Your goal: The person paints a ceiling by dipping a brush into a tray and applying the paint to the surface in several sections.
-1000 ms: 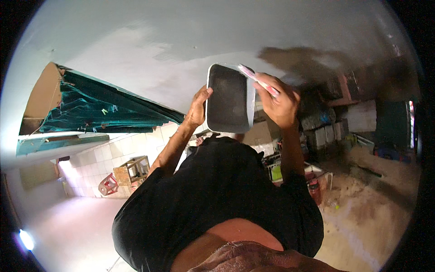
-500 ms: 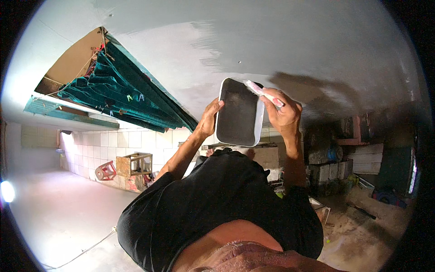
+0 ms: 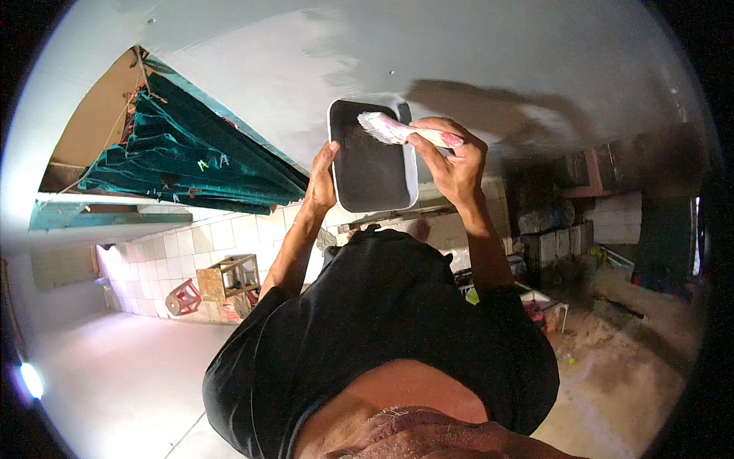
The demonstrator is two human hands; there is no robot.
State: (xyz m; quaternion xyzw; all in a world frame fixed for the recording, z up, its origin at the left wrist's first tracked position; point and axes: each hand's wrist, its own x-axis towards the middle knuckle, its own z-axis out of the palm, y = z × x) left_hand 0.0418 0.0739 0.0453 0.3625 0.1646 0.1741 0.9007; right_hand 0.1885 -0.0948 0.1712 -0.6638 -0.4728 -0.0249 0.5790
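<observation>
My left hand grips the left rim of a rectangular paint tray, dark inside with a pale rim. A paintbrush is held by its handle in my right hand, fingers closed round it. The brush's pale, paint-coated bristles point left and lie over the upper part of the tray; whether they touch its inside I cannot tell. Behind the tray rises a wall with light and greyer patches of paint, its patch edges streaky.
A dark green curtain hangs on a string in an opening at the left. Lower left are a red stool and a small wooden stand on pale tiles. Stacked household things and a green panel stand at the right.
The brush has swung from the tray's right rim to over its inside, bristles now pointing left. Tray and both hands have shifted left and up in the view.
</observation>
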